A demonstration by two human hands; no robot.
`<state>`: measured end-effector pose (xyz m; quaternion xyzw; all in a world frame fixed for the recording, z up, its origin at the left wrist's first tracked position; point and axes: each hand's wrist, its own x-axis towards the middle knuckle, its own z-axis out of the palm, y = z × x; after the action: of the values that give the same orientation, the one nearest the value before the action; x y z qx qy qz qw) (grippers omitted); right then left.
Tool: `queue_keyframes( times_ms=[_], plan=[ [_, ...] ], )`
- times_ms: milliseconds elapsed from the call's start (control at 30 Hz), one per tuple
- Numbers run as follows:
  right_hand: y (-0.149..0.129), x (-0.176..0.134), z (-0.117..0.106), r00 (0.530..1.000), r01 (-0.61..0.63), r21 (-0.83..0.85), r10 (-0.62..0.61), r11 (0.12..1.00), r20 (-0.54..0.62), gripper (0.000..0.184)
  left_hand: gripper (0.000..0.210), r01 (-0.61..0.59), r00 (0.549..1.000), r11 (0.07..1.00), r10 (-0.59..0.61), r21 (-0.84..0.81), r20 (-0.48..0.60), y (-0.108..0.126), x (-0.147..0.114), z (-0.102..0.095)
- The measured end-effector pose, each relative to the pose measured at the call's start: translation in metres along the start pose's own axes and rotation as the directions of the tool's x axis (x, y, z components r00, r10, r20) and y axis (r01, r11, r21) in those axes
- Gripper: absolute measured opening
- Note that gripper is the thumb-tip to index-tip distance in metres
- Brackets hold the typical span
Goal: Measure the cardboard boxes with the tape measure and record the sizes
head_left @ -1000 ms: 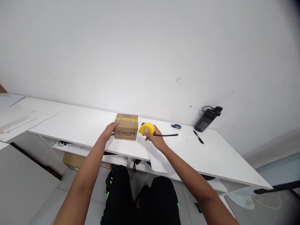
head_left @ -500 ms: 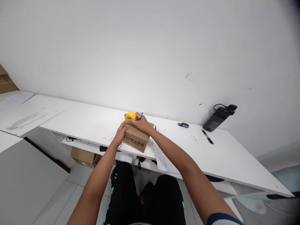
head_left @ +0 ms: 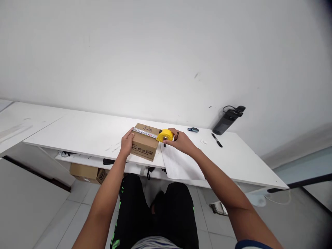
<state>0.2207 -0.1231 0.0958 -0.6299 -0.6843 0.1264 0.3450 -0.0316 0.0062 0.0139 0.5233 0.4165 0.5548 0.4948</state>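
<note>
A small cardboard box with dark printing on its front side sits on the white shelf-like table. Across its top runs the extended blade of a tape measure, from the box's left edge to its right edge. My right hand grips the yellow tape measure case just off the box's right edge; a black wrist strap hangs by the fingers. At the box's left side my left hand is closed over the blade's end, pressing it to the edge, with fingertips partly hidden.
A white paper sheet overhangs the table's front edge. Farther right are a small dark blue object, a black marker and a black bottle leaning on the wall. Below, another cardboard box stands under the table.
My right hand has moved right with the tape measure case, drawing the blade out over the box top. My left hand stays at the box's left side. The view has shifted slightly.
</note>
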Motion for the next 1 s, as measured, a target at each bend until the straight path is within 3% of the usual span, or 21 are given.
queue_keyframes(
  times_ms=[167,367,500,700,1000],
  plan=[
    [0.001,-0.01,-0.009,0.998,0.066,-0.032,-0.065,0.997,0.028,0.034,0.049,-0.035,0.999,0.999,0.036,0.03,-0.025,0.001,0.001,0.0],
    [-0.007,0.009,-0.004,0.997,0.07,-0.057,-0.071,0.996,-0.022,0.057,0.05,-0.03,0.999,0.999,0.028,-0.037,-0.047,-0.006,0.006,-0.006],
    [-0.021,0.022,-0.005,0.999,0.046,-0.061,-0.045,0.997,0.015,0.064,0.052,0.014,0.996,0.995,-0.023,-0.1,-0.087,-0.007,0.009,-0.01],
    [-0.035,0.033,-0.011,0.997,0.044,-0.083,-0.038,0.996,0.071,0.065,0.052,0.037,0.99,0.992,-0.052,-0.123,-0.128,0.0,0.004,-0.012],
    [-0.03,0.027,-0.014,0.996,0.048,-0.104,-0.039,0.993,0.083,0.061,0.052,0.02,0.993,0.998,-0.027,-0.066,-0.115,0.002,0.002,-0.01]
  ],
)
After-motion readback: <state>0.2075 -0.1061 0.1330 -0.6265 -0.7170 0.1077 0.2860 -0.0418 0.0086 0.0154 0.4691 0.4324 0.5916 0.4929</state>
